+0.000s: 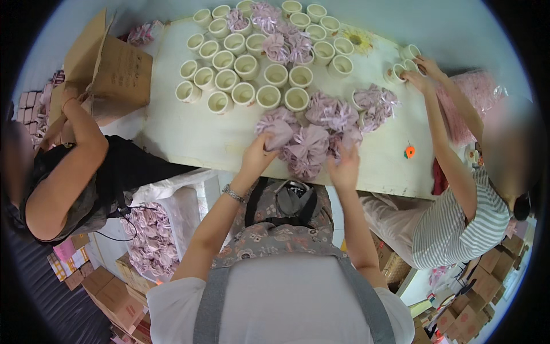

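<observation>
Several dusty-pink fabric pouches (307, 150) tied with pale ribbon bows are bunched at the table's near edge. My left hand (259, 156) is closed on the leftmost pouch (279, 127), its fingers curled round the side. At the right of the bunch, my right hand (345, 165) has its fingers against another pouch (347, 137); they are partly hidden and slightly blurred, so its grip is unclear. More pouches (331, 110) lie just behind these, beside cream-coloured cups (297, 100) standing open end up in rows.
On the right, a co-worker's hands (421, 71) handle cups near a pink bag (467, 103). Another person at left reaches into a cardboard box (123, 77). A small orange item (409, 152) lies on the white table (195, 135). Below left, a container holds more pouches (150, 241).
</observation>
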A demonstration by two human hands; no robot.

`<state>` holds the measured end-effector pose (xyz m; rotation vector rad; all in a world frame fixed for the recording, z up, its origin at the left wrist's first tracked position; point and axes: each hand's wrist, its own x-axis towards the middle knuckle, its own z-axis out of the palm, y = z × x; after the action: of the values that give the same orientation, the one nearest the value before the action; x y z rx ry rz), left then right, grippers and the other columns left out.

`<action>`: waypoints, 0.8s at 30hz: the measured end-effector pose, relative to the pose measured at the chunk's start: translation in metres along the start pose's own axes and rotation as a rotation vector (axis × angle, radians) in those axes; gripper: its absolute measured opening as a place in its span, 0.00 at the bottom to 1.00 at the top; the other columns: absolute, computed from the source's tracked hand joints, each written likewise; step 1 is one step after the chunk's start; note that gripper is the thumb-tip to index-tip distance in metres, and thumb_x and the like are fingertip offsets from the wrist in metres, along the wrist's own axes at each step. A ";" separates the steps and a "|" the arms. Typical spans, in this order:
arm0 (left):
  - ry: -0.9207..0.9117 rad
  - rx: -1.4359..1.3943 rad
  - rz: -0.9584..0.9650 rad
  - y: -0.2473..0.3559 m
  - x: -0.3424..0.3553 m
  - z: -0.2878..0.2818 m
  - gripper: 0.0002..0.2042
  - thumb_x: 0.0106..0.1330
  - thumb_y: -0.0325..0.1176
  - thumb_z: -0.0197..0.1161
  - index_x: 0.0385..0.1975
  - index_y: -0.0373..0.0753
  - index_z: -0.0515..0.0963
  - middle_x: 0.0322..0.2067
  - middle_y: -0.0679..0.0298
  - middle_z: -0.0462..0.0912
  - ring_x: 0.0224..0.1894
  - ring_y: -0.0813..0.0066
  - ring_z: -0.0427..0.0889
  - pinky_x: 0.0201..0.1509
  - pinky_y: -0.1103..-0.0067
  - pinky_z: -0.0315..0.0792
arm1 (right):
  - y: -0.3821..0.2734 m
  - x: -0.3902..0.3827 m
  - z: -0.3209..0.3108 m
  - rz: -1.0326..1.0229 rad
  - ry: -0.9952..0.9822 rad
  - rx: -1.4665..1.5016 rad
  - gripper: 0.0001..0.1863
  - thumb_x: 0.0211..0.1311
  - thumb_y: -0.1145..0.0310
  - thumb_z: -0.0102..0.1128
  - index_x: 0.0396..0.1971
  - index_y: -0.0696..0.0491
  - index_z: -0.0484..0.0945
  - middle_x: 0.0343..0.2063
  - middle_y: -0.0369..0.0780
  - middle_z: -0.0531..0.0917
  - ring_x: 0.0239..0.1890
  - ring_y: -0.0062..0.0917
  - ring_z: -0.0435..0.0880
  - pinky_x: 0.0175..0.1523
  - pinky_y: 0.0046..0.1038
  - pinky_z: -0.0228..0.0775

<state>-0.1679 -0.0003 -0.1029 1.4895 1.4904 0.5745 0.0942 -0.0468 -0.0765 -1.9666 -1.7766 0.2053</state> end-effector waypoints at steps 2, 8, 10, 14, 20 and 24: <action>0.026 0.098 0.237 0.001 0.005 0.000 0.17 0.53 0.24 0.64 0.44 0.39 0.73 0.41 0.55 0.78 0.45 0.55 0.75 0.47 0.67 0.71 | -0.041 0.026 0.023 -0.017 -0.200 0.316 0.30 0.49 0.63 0.62 0.55 0.53 0.70 0.57 0.52 0.69 0.55 0.46 0.70 0.60 0.38 0.63; -0.086 0.173 0.405 0.000 -0.008 0.010 0.14 0.55 0.19 0.59 0.43 0.37 0.75 0.46 0.54 0.76 0.51 0.54 0.73 0.54 0.69 0.69 | -0.077 0.084 0.088 0.044 -0.697 0.212 0.30 0.48 0.67 0.61 0.56 0.51 0.70 0.40 0.47 0.82 0.40 0.45 0.79 0.48 0.37 0.72; 0.112 -0.182 0.098 0.007 -0.018 0.007 0.21 0.58 0.22 0.61 0.52 0.40 0.69 0.55 0.56 0.71 0.57 0.63 0.71 0.55 0.70 0.72 | -0.065 0.087 0.078 0.035 -0.665 0.441 0.33 0.46 0.66 0.63 0.58 0.49 0.67 0.36 0.47 0.82 0.37 0.43 0.81 0.45 0.37 0.74; 0.177 -0.739 -0.204 0.072 -0.013 -0.010 0.31 0.54 0.19 0.65 0.58 0.40 0.61 0.56 0.62 0.67 0.58 0.68 0.69 0.54 0.69 0.74 | -0.074 0.092 0.021 0.244 -0.706 1.330 0.41 0.41 0.75 0.72 0.60 0.52 0.66 0.46 0.43 0.79 0.43 0.22 0.79 0.48 0.23 0.71; -0.185 -0.478 0.207 0.062 0.025 0.011 0.27 0.57 0.21 0.62 0.57 0.38 0.62 0.44 0.63 0.76 0.45 0.77 0.74 0.47 0.78 0.74 | -0.051 0.097 -0.007 0.046 -0.405 0.841 0.24 0.46 0.75 0.68 0.46 0.56 0.72 0.50 0.37 0.73 0.48 0.22 0.76 0.51 0.22 0.70; -0.337 -0.723 -0.043 0.092 0.042 -0.006 0.24 0.59 0.24 0.59 0.57 0.38 0.64 0.44 0.63 0.76 0.44 0.79 0.75 0.44 0.81 0.72 | -0.040 0.071 0.001 0.557 -0.334 1.283 0.11 0.53 0.76 0.62 0.38 0.57 0.76 0.38 0.34 0.78 0.38 0.17 0.75 0.42 0.21 0.68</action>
<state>-0.1183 0.0560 -0.0348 0.9232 0.9050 0.7007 0.0682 0.0235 -0.0449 -1.3492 -0.7249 1.4829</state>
